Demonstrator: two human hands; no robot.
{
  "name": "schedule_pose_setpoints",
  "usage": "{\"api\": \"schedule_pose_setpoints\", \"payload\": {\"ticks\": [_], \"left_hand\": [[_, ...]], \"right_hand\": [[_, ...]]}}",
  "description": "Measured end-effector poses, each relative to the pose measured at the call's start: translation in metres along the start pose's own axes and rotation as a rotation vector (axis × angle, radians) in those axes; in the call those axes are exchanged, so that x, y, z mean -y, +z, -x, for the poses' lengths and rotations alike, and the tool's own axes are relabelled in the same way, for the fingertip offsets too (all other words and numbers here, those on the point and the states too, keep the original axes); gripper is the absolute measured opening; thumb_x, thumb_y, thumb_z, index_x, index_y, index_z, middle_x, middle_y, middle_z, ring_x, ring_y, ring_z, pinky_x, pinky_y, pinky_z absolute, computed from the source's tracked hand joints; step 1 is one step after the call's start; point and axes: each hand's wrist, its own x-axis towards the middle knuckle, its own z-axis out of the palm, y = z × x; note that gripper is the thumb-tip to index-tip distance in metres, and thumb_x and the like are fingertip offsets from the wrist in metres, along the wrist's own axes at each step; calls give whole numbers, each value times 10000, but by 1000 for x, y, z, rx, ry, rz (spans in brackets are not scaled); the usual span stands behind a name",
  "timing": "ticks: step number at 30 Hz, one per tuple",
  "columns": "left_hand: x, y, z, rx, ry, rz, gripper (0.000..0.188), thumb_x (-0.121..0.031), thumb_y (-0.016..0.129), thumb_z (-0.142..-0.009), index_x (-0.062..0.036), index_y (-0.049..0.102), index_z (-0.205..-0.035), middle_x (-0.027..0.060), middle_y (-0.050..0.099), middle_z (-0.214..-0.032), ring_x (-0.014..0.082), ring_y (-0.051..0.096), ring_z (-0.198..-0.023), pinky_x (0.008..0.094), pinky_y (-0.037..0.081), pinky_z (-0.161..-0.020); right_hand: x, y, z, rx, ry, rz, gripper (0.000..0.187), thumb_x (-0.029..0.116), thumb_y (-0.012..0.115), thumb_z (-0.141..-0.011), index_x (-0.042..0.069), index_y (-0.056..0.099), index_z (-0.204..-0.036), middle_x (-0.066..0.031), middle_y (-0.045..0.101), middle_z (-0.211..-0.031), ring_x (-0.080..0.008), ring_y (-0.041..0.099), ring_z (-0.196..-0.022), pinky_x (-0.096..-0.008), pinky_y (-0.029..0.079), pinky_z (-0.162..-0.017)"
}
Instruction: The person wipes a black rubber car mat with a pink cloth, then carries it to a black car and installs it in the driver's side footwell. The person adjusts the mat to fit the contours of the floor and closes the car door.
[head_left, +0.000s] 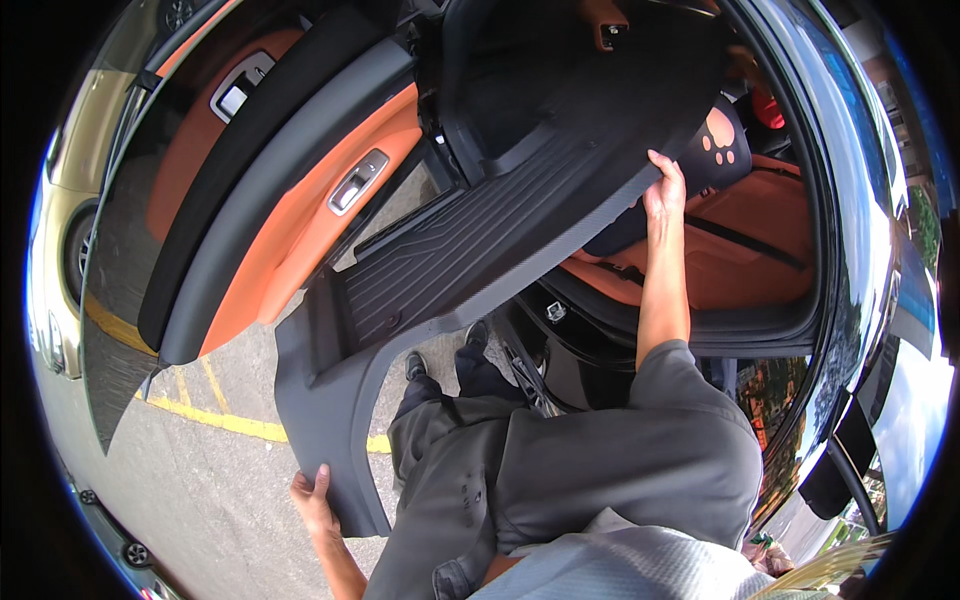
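A long black moulded car floor mat [455, 245] with raised ribs and a turned-up rim stretches from the lower left into the car's rear doorway. Near its lower end, my left hand [315, 502] grips the edge, thumb on top and fingers hidden underneath. Farther up, my right hand [664, 185] holds the rim on the near side, thumb over the edge, by the orange seat. The far end of the mat reaches into the dark cabin, where its outline is hard to make out.
An open car door [300, 240] with orange and grey trim stands to the left. Inside the car is an orange rear seat [745, 235] and a dark cushion [722, 140] with a paw print. Yellow lines [235, 422] mark the pavement. A gold car [75, 190] is parked farther left.
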Motion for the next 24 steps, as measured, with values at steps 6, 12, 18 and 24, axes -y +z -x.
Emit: {"api": "schedule_pose_setpoints", "payload": {"ticks": [6,12,18,24], "left_hand": [[-27,33,7,2,29,-49,268,-100,755,-822,40,594,-983,97,662,-908,142,600,-785,282,486,-739],[-62,56,26,104,54,-39,301,-83,764,-809,58,605,-1024,106,673,-934,159,609,-815,288,492,-775],[-120,95,23,220,33,-147,298,-76,765,-794,51,624,-1023,111,688,-913,150,628,-802,292,522,-769],[-186,149,10,323,-11,45,175,-82,728,-832,40,624,-902,130,690,-762,146,643,-581,236,529,-552]], "right_hand": [[21,-8,-30,-28,-68,37,245,-81,656,-758,-38,623,-997,-100,630,-980,-242,591,-983,-367,459,-944],[36,-10,-76,-85,-38,65,211,-99,666,-740,-38,622,-938,-127,639,-923,-256,633,-890,-366,522,-844],[59,-27,-137,-164,26,206,277,-78,695,-704,5,592,-947,-102,633,-871,-285,654,-736,-383,559,-596],[82,-37,-205,-171,190,385,392,90,693,-756,-11,513,-1089,-192,626,-981,-394,653,-794,-506,543,-584]]}}
